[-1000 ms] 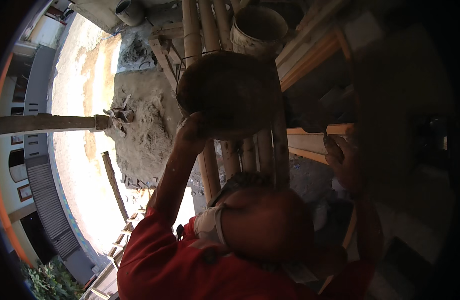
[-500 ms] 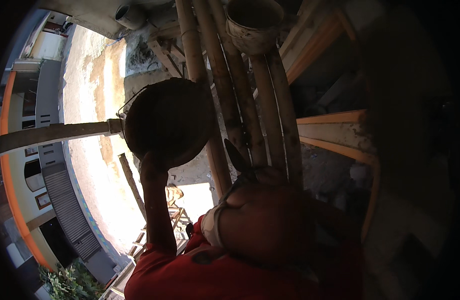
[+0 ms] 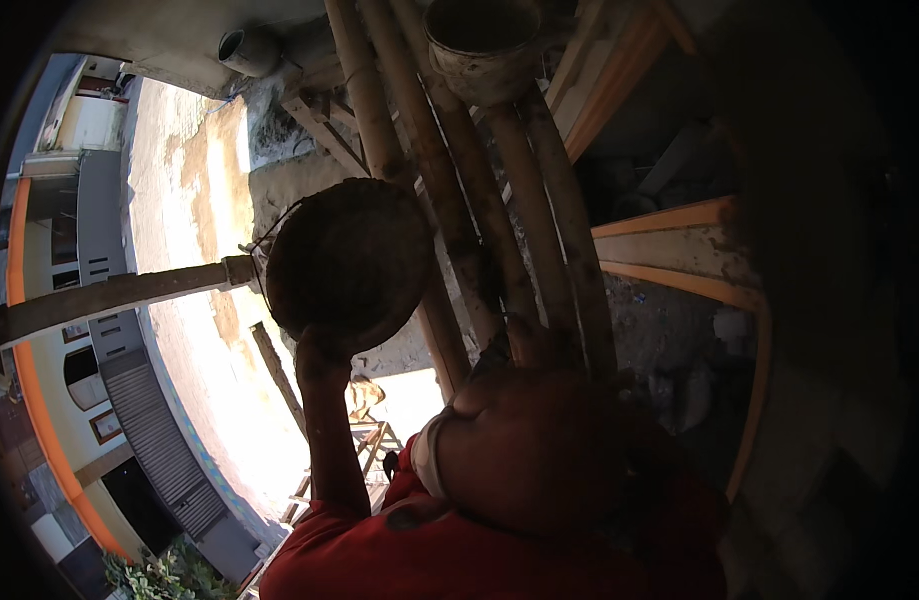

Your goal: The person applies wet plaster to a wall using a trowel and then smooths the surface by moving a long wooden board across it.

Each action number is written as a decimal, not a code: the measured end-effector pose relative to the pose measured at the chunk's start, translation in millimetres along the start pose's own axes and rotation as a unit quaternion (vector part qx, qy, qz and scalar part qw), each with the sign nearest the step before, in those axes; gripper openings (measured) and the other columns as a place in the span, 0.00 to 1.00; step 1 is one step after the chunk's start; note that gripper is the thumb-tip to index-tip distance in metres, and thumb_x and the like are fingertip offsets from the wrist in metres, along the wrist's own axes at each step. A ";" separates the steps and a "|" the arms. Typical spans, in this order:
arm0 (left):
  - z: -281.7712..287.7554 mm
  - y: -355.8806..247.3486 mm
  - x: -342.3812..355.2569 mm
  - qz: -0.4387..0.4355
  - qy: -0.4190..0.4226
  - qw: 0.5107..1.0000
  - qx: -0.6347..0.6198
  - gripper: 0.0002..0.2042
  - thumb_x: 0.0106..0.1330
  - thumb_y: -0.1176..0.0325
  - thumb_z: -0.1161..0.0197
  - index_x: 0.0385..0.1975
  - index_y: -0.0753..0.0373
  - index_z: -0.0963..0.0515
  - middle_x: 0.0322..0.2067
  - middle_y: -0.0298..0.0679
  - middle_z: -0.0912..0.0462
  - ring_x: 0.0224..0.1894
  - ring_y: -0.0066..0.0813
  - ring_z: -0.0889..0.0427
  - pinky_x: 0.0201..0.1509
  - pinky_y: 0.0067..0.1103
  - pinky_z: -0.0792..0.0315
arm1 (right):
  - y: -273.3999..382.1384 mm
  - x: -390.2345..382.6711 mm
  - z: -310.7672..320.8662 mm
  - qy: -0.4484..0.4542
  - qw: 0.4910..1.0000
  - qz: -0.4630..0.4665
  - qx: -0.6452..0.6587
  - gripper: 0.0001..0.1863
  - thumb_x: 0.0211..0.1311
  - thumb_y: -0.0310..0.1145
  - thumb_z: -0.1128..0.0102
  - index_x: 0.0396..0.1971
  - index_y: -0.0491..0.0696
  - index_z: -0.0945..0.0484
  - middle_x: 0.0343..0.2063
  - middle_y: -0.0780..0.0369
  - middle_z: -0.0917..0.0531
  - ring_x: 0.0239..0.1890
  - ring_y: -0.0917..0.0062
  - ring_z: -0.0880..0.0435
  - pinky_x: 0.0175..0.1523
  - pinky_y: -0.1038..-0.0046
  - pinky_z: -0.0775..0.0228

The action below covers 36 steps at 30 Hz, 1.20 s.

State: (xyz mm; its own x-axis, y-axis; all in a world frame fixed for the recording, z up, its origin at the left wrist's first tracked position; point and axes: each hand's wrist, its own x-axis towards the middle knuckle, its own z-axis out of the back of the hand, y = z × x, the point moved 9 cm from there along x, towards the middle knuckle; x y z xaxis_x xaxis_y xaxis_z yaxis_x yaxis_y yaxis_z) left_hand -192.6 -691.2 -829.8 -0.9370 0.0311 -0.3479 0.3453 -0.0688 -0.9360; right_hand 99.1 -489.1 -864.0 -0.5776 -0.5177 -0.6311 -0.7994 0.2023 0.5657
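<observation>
My left hand (image 3: 325,348) grips the near rim of a dark round bucket (image 3: 348,265), whose wire handle hangs on its left side. The inside of the bucket is too shaded to tell what it holds. Close to the bamboo poles (image 3: 470,190), my right hand (image 3: 532,345) is closed around a trowel. Its pointed blade is hard to make out now against the dark poles, and part of that hand is in shadow.
A second, pale stained bucket (image 3: 485,60) stands on the far end of the poles. Beyond it to the left lies another container (image 3: 248,52). A wooden beam (image 3: 120,298) reaches in from the left, and an orange-edged frame (image 3: 680,250) stands at right.
The trowel blade, plain to see before, has turned or moved and now blends into the poles. My left hand and the bucket sit slightly lower and farther right in view, as the whole view shifts.
</observation>
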 end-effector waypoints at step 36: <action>-47.7 -61.9 -18.1 -0.171 -0.019 0.879 0.444 0.09 0.52 0.73 0.34 0.33 0.63 0.23 0.30 0.42 0.18 0.34 0.37 0.19 0.40 0.28 0.25 | 167.2 -74.6 210.5 -0.319 0.797 0.229 -0.459 0.19 0.56 0.33 0.45 0.48 0.41 0.29 0.33 0.46 0.22 0.36 0.49 0.22 0.41 0.58 0.28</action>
State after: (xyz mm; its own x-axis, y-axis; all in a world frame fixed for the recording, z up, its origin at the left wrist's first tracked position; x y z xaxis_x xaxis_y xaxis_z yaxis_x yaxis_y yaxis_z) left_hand -194.4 -640.0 -768.1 -0.9850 0.1688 -0.0368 -0.1183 -0.8143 -0.5683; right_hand -26.3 -241.7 -834.0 -0.9745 0.0239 -0.2229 -0.1929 -0.5960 0.7795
